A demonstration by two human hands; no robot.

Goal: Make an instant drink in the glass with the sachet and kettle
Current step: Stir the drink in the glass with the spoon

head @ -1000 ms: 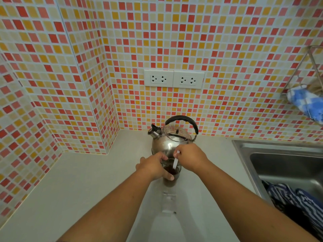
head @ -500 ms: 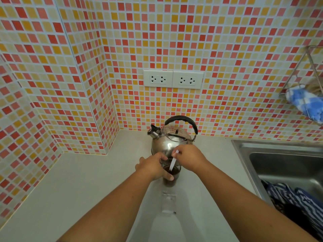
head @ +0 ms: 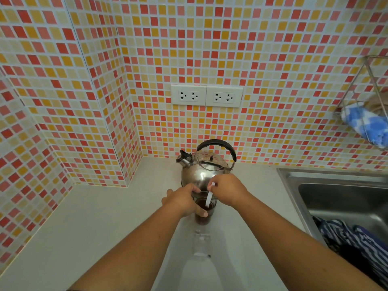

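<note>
Noted at lower centre on the table (head: pixel 88 223), before the kettle (head: pixel 204 166): glass (head: pixel 204 208) of dark drink wrapped by left hand (head: pixel 183 203), right hand (head: pixel 227 191) pinching white stirrer (head: pixel 209 199), tilt shifted from a second ago; stirring judged underway.

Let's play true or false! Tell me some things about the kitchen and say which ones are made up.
1. The left hand holds the glass. True.
2. The glass has clear water in it. False: the drink is dark brown.
3. The right hand holds a white stick dipped in the glass. True.
4. The kettle sits in the sink. False: it stands on the counter, behind the glass.
5. A plug is in the wall sockets. False: nothing is plugged in.
</note>
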